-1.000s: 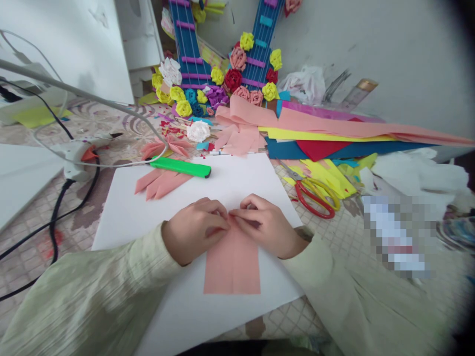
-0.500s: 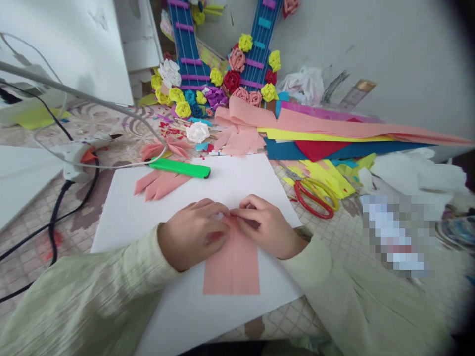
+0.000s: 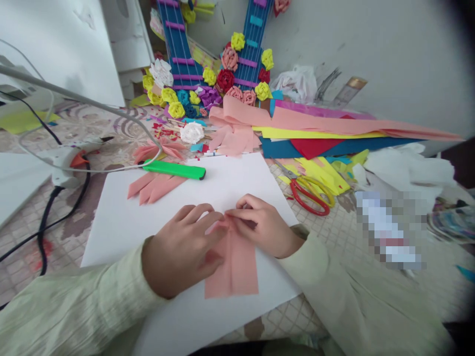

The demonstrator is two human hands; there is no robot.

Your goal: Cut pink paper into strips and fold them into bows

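Observation:
A strip of salmon-pink crepe paper [image 3: 237, 272] lies lengthwise toward me on a white board [image 3: 185, 316], a crease running down its middle. My right hand [image 3: 261, 225] pinches the paper's far end between thumb and forefinger. Beside it, my left hand [image 3: 185, 247] has its fingers curled over the left edge, with the paper's top corner folded under the fingertips. Farther up the board, folded pink paper pieces [image 3: 158, 187] with pointed ends rest partly beneath a green utility knife [image 3: 174, 169].
Red-and-yellow scissors [image 3: 309, 195] lie right of the board. At left stands a white glue gun [image 3: 67, 160] with a black cord. Behind are stacked coloured paper sheets [image 3: 334, 123], a white paper rose [image 3: 192, 132] and blue guitar shapes [image 3: 245, 64] trimmed with paper flowers.
My left hand has moved slightly left and toward me, its fingers opening a little from the paper's edge. My right hand keeps its pinch. The view has shifted a little.

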